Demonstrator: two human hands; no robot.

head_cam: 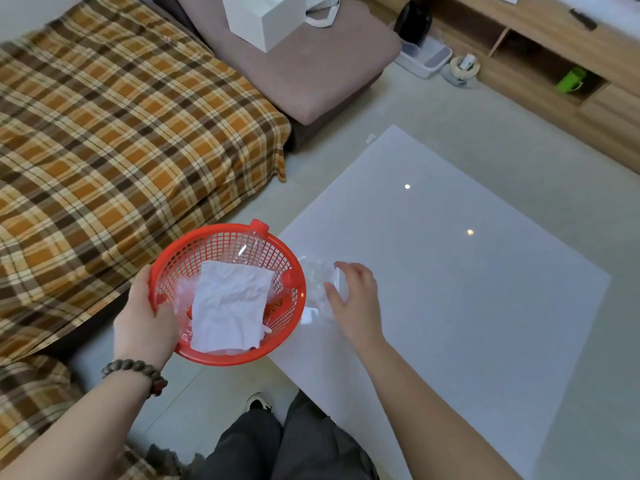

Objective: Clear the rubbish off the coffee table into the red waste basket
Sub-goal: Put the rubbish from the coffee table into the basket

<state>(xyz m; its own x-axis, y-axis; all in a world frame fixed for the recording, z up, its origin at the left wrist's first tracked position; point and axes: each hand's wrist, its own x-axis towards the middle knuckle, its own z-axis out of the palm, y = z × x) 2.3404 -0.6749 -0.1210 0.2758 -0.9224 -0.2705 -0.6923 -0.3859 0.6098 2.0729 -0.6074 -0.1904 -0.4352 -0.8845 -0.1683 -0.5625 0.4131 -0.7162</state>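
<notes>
My left hand grips the near-left rim of the red waste basket, held level with the left edge of the white coffee table. Inside the basket lie a crumpled white paper, a clear plastic bottle with a red cap and some clear wrap. My right hand rests on a crumpled piece of clear plastic on the table right beside the basket's rim, fingers curled over it. A small white scrap lies at the table's far corner.
A sofa with an orange plaid cover runs along the left, with a mauve cushion and a white box behind. A wooden shelf unit lines the far right. My legs and a shoe are below.
</notes>
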